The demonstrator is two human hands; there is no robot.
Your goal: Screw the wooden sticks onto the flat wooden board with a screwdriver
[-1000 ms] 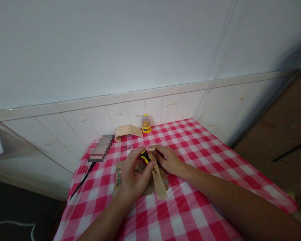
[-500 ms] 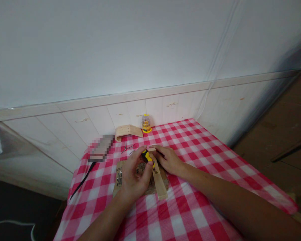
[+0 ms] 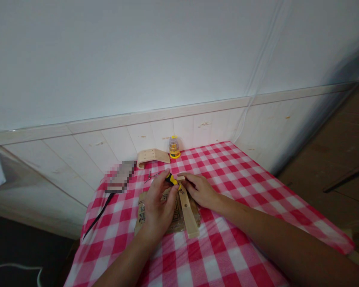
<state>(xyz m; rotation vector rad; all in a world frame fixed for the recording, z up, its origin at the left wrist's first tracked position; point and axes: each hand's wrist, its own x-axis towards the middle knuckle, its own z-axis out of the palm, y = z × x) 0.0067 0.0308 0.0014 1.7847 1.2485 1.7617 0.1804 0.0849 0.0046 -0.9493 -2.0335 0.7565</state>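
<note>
In the head view, the left hand (image 3: pixel 158 205) grips a black-and-yellow screwdriver (image 3: pixel 174 180), whose tip has shifted from near the lower hole of a wooden bar (image 3: pixel 190 221) to its upper one. The right hand (image 3: pixel 202 191) steadies the bar's far end, as before. The bar lies over a printed brown packet (image 3: pixel 176 215), partly covered by the left hand. Beyond are loose screws (image 3: pixel 150 175), a bent plywood piece (image 3: pixel 155 154), a yellow-based bit case (image 3: pixel 174 148) and, leftward, a pixelated object (image 3: pixel 121 178).
</note>
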